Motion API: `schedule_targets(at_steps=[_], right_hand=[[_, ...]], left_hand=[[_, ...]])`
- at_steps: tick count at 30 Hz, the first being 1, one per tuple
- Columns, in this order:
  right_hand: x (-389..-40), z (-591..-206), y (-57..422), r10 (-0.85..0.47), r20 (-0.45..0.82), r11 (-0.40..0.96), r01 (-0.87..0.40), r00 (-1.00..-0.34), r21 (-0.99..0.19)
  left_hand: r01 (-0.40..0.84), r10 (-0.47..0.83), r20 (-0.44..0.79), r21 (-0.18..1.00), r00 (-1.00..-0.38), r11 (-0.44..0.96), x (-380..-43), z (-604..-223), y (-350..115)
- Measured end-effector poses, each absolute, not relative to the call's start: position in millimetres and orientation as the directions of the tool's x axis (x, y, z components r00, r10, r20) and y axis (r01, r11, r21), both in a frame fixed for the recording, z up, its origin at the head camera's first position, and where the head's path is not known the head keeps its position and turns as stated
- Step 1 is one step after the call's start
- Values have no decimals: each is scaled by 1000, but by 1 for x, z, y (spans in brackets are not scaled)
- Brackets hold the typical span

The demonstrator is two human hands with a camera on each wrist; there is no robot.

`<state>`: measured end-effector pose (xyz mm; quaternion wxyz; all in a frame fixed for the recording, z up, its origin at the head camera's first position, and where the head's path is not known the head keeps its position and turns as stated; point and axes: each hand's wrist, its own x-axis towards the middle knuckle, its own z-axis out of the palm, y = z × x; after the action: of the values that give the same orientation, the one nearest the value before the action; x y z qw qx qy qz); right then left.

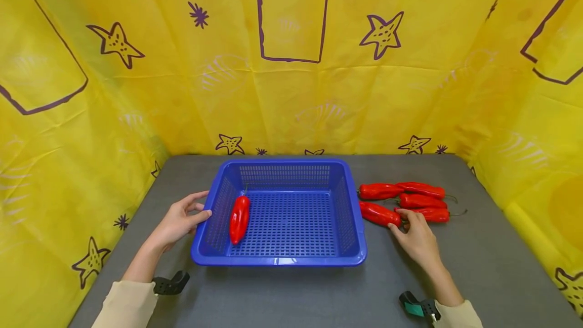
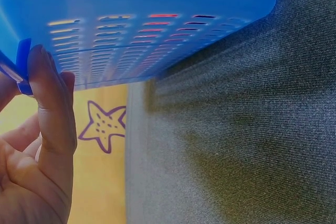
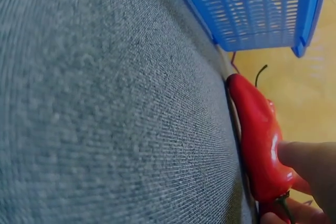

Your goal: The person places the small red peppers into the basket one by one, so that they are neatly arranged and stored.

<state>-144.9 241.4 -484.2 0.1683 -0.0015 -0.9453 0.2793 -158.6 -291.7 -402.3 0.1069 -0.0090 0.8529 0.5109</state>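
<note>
A blue plastic basket [image 1: 291, 262] with slotted walls stands on the table, with one red pepper [image 1: 239, 220] lying inside at its left. My left hand [image 1: 179, 220] holds the basket's left rim between thumb and fingers; the left wrist view shows this hand [image 2: 44, 129] at the rim, beside the slotted wall [image 2: 126, 30]. To the right of the basket, my right hand [image 1: 416, 237] pinches the stem end of the nearest red pepper [image 1: 379, 213]. In the right wrist view the thumb [image 3: 304, 156] presses that pepper [image 3: 257, 135], with fingers on its far side.
Several other red peppers [image 1: 421, 201] lie close together just behind and right of the pinched one. Grey cloth [image 1: 282, 297] covers the table. A yellow patterned curtain [image 1: 291, 105] hangs at the back and sides.
</note>
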Motion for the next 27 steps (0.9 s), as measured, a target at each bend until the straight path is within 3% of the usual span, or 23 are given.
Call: schedule_targets(at_steps=[14,27], right_hand=[[-149,-490,248,33,372,844,-174,-928,-507],[-150,-490,267,-121,410,812,-328,-904,-483]], left_hand=[[-129,96,-198,867,-976,481,-156,-401,-292],[-118,97,-190,859,-977,498,-159,-403,-293]])
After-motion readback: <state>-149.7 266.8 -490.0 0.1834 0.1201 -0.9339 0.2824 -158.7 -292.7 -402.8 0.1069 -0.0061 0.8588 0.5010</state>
